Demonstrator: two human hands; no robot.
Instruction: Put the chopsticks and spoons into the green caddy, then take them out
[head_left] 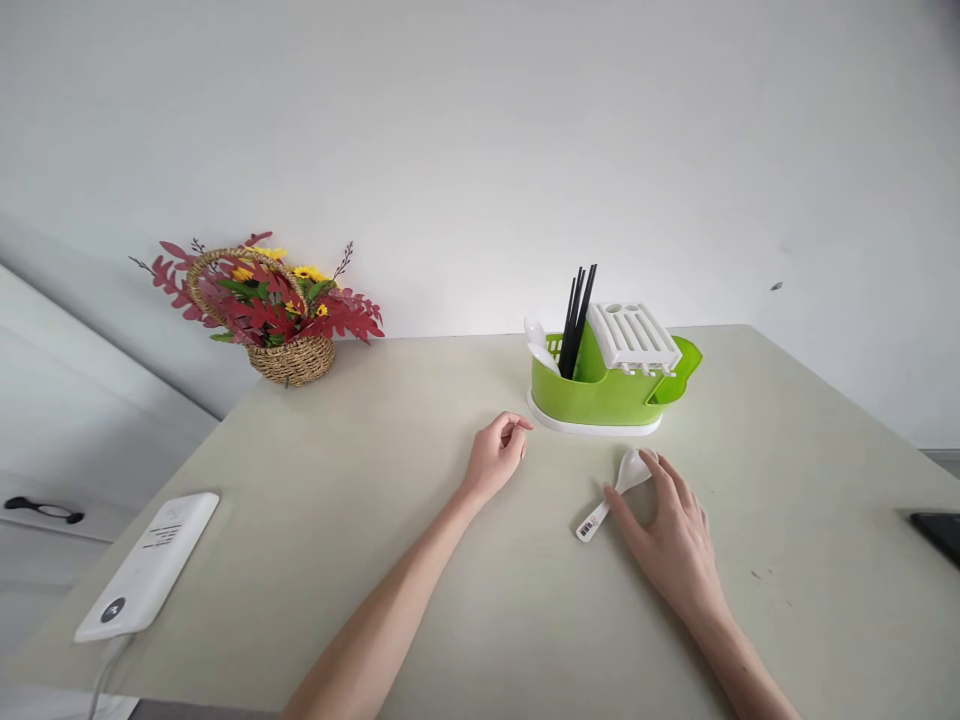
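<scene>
We see the white soup spoon [632, 474] lying on the surface [450, 640] in front of the green utensil caddy [570, 400]. Our right hand [679, 535] reaches over it, fingers spread, thumb by the handle and forefinger at the bowl; we cannot tell whether they grip it. Our left hand [497, 458], near the caddy's front left, has loosely curled fingers; whether they press together, we cannot tell.
</scene>
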